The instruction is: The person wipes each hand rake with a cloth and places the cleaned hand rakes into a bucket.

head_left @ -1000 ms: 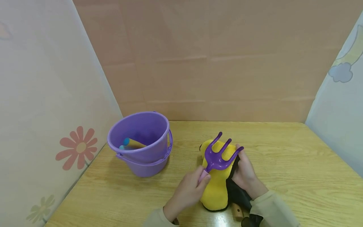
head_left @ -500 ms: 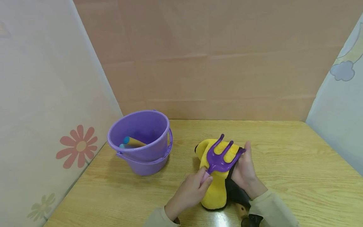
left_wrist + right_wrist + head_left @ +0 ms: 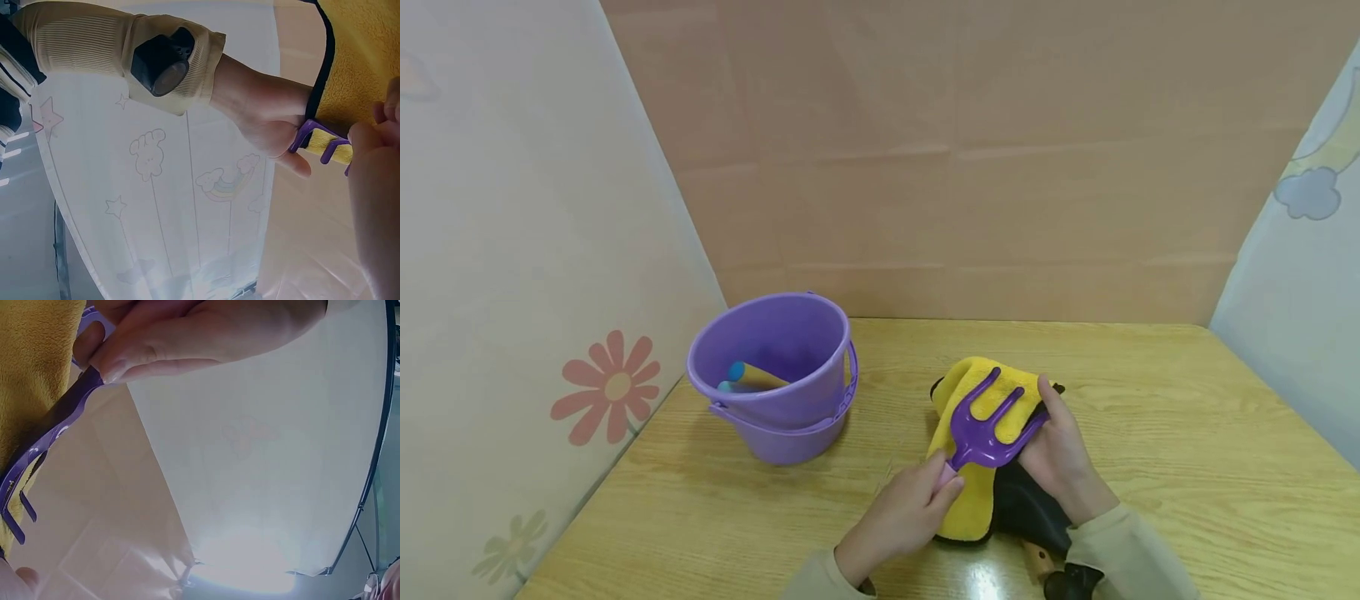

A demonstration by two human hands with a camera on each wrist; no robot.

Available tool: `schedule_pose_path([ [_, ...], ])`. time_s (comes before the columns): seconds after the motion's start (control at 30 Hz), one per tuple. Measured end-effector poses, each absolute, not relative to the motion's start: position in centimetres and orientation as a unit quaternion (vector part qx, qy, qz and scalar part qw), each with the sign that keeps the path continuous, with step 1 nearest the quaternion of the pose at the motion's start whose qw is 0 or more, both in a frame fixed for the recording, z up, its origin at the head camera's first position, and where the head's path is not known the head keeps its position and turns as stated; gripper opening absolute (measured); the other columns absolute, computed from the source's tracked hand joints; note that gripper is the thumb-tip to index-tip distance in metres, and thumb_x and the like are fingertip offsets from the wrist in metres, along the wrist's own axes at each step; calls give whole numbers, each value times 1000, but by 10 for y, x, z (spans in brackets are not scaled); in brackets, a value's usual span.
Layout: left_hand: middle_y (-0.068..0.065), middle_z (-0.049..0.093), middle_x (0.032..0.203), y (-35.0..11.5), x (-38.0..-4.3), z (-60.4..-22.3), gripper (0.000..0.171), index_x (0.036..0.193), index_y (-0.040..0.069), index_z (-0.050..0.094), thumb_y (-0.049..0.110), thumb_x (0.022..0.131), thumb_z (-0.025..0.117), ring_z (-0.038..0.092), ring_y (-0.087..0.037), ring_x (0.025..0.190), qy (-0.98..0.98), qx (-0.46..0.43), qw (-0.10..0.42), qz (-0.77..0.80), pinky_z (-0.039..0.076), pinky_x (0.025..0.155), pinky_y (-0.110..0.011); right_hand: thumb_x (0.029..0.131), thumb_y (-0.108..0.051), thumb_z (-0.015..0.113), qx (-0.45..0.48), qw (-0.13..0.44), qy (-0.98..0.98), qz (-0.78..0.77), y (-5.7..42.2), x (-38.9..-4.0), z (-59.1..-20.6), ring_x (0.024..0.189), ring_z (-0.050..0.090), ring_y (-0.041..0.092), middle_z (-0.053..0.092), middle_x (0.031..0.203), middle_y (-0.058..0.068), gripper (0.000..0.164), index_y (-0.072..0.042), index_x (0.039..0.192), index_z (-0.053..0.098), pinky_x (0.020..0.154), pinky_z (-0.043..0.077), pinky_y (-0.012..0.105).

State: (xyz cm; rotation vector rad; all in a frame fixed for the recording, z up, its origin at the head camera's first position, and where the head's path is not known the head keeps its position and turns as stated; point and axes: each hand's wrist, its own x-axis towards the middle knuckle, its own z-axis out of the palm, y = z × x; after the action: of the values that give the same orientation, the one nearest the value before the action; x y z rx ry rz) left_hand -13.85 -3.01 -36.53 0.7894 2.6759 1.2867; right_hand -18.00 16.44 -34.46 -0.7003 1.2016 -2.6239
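Observation:
My left hand (image 3: 902,508) holds a purple toy garden fork (image 3: 981,440) by its pale pink handle, tines pointing away. Behind the fork hangs a yellow cloth (image 3: 966,504) with a black edge and a dark underside. My right hand (image 3: 1063,462) holds the cloth from the right side, its fingers hidden behind the fabric and its thumb at the upper edge, beside the fork's right tine. The left wrist view shows the right palm (image 3: 272,128) against the cloth and tines. In the right wrist view, the left hand (image 3: 169,344) grips the fork's handle end.
A purple bucket (image 3: 786,446) stands at the left on the wooden table (image 3: 1187,442), its handle hanging down. Inside lies a yellow tube with a blue end (image 3: 760,377). A wooden piece with a hole (image 3: 1039,560) lies near my right sleeve. Paper-covered walls border the table.
The fork has shifted slightly right and toward me. My right hand has turned, its thumb now over the cloth's edge, and the cloth's upper part has spread to the right.

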Motion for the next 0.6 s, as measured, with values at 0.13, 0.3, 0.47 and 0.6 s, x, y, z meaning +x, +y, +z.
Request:
schedule_pose_path([
  [0.13,10,32,59,-32,-138,-365,22,80,16,41,30,97,45,30,-2,49,875,254,31,410,27,45,-18,102,-27,16,-230,67,443,-864,165,-181,-345,112,47,9,45,117,-1,32,-11,119,39,93,40,24],
  [0.3,10,31,60,-32,-137,-365,23,79,16,40,30,97,45,29,-2,50,879,255,24,403,27,46,-18,102,-19,28,-205,15,463,-862,164,-181,-345,110,49,7,52,114,-3,24,-12,115,47,91,41,23],
  [0.47,10,30,60,-33,-137,-366,24,78,16,39,29,97,46,29,-2,51,881,256,18,397,27,46,-18,97,-3,39,-199,-48,456,-866,164,-184,-346,103,55,9,57,107,-1,19,-8,109,53,88,44,22],
  [0.6,10,29,61,-33,-138,-367,24,77,15,38,26,96,47,30,-2,52,879,263,16,396,28,47,-18,94,7,42,-199,-91,459,-861,165,-186,-346,98,58,10,60,103,1,24,-7,105,56,85,46,22],
])
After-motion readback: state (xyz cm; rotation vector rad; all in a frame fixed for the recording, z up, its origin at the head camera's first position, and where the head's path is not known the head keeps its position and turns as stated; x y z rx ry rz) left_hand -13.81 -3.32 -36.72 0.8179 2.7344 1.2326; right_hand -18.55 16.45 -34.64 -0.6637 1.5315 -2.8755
